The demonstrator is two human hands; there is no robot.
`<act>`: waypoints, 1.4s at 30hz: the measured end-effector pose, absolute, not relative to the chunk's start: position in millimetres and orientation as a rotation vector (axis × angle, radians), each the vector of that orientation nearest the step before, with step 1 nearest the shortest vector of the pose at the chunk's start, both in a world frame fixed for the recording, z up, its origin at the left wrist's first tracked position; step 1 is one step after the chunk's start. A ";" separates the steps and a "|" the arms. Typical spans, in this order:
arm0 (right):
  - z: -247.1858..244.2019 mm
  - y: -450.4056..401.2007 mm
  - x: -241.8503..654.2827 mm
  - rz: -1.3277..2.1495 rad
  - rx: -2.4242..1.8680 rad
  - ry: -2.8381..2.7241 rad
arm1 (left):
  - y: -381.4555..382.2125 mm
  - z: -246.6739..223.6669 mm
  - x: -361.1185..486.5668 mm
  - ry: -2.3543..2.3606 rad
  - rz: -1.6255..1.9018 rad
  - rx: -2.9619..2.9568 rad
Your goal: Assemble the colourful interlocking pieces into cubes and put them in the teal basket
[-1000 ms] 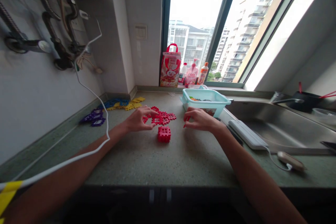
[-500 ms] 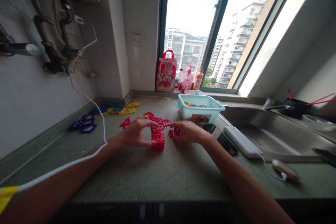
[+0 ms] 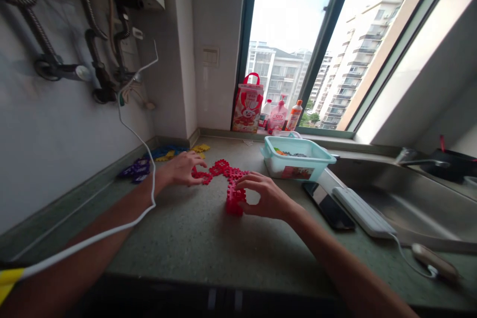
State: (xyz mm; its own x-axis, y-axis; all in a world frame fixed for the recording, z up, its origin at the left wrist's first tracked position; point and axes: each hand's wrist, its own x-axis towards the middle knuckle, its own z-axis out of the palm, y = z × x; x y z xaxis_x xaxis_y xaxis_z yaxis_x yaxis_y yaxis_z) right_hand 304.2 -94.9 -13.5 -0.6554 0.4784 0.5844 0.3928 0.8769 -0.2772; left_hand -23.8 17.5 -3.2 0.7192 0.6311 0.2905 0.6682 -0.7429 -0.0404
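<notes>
Out over the counter to the left, my left hand has its fingers and thumb apart around small red interlocking plastic pieces lying flat. Its fingers partly cover them. My right hand curves against the right side of a red block built of notched plastic squares, thumb low and fingertips near its top. The block stands upright on the counter. Behind it, more red notched squares lie in a joined or touching cluster; which of the two I cannot tell.
Purple pieces, blue pieces and yellow pieces lie at the back left. A light-blue tub holds more pieces. A phone, a power strip and the sink are rightward. A white cable crosses my left arm.
My left hand has left the red block and moved left to the loose red pieces. My right hand has come from the pieces on the right to the block. The view has turned slightly left.
</notes>
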 end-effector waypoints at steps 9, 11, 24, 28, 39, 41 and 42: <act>-27.9 -74.5 319.2 0.222 -0.898 -2.253 | 24.0 -19.7 -23.1 -1.115 -0.327 -2.908; -41.8 -59.3 329.6 0.143 -1.061 -2.177 | 26.1 -21.5 -24.3 -1.133 -0.366 -2.906; -67.2 -25.1 348.9 0.088 -1.337 -2.349 | -23.8 3.8 21.5 -0.907 -0.942 -2.912; -58.6 -30.2 350.7 0.080 -1.397 -2.323 | -47.2 3.7 48.8 -0.778 -0.956 -3.014; -17.2 -64.0 354.3 -0.170 -1.429 -2.061 | -40.8 1.6 44.9 -0.762 -0.780 -3.109; -12.9 -75.0 344.9 -0.068 -1.204 -2.066 | -36.7 1.0 37.6 -0.755 -0.668 -3.125; -12.3 -80.1 338.5 -0.019 -1.108 -2.094 | -34.8 -0.6 34.4 -0.758 -0.600 -3.145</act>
State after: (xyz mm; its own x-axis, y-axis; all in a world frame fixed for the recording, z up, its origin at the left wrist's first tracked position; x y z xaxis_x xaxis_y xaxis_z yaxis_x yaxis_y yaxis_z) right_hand 338.5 -80.1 -12.3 -0.3409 0.7036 0.6234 0.7150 0.6247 -0.3140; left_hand 34.4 -34.8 -0.6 0.8284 0.4647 0.3128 0.4109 -0.8836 0.2247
